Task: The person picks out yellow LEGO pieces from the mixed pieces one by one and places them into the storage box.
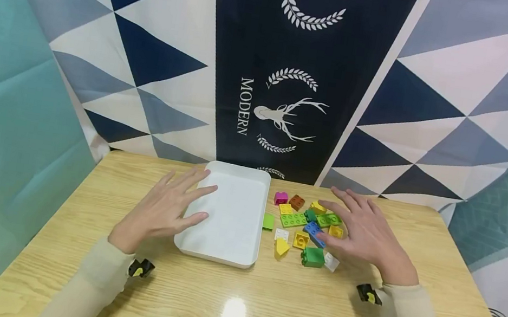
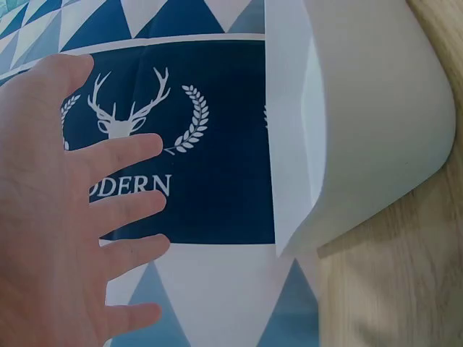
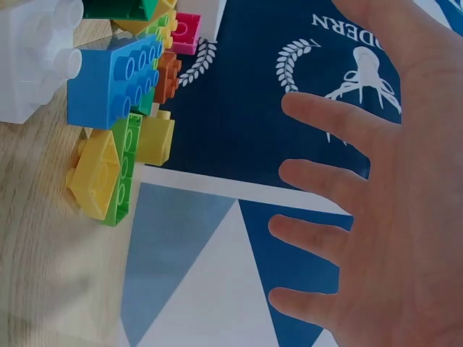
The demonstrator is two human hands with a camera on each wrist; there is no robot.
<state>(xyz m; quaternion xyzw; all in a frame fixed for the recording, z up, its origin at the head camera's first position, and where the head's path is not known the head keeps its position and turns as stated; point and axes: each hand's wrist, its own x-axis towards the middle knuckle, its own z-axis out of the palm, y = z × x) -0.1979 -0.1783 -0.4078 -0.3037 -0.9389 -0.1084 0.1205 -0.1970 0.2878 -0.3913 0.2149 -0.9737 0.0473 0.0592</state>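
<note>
- Bricks (image 1: 308, 227) lie loose in a small heap on the table (image 1: 260, 313), just right of the tray (image 1: 230, 215) and under the fingertips of the right hand (image 1: 365, 235).
- By the look of them they are hard moulded plastic: light, stiff, smooth-sided and not fragile. The studs on top and the square edges would give fingers a sure hold, so a pinch across two opposite side walls seems the best grip.
- Small ones such as the pink brick (image 1: 281, 198) and brown brick (image 1: 296, 202) should lift singly between thumb and forefinger. The long green plate (image 1: 293, 219) is flatter and would be easier taken by its short ends.
- A blue brick (image 3: 112, 79) sits closest to the right palm in the wrist view, with a yellow sloped piece (image 3: 98, 173) beside it.
- Right hand: fingers spread and straight, hovering above the heap, holding nothing.
- Left hand (image 1: 162, 210): fingers also spread and straight, at the tray's left rim; whether they touch it I cannot tell. It grips nothing.
- Tray: white, shallow, with rounded corners, most likely thin light plastic that could slide on the glossy wood. Nothing lies in it; every brick is outside.
</note>
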